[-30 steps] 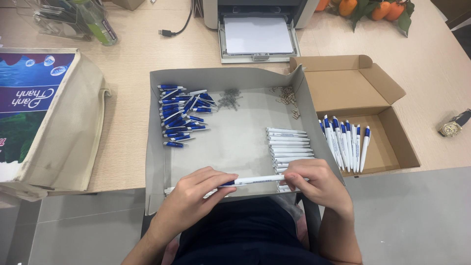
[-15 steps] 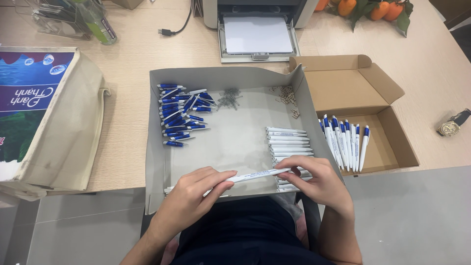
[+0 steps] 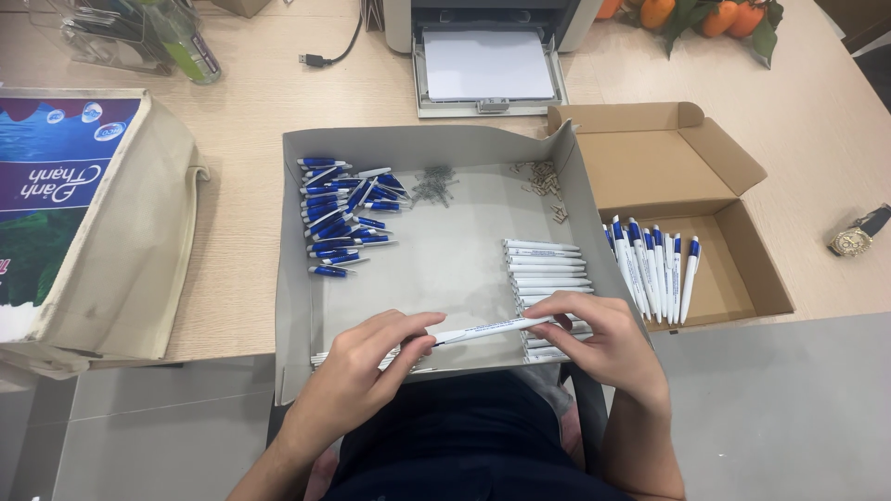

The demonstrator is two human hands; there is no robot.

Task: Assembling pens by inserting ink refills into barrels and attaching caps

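- White pen barrel (image 3: 487, 328) lies nearly level between my two hands, just above the near edge of the grey tray (image 3: 445, 148).
- My left hand (image 3: 367, 366) pinches its left end, thumb and fingers closed around it.
- My right hand (image 3: 594, 334) grips the right end with the fingertips curled over it.
- Under and just beyond my right hand lies a row of white barrels (image 3: 548, 264), stacked side by side.
- Farther ahead of my left hand sits a heap of blue pen parts (image 3: 343, 213); small metal springs (image 3: 433, 186) lie beside it.
- To the right of my right hand, finished blue-and-white pens (image 3: 654, 269) rest in an open cardboard box (image 3: 668, 158).
- Everything stands on the wooden counter (image 3: 251, 121).
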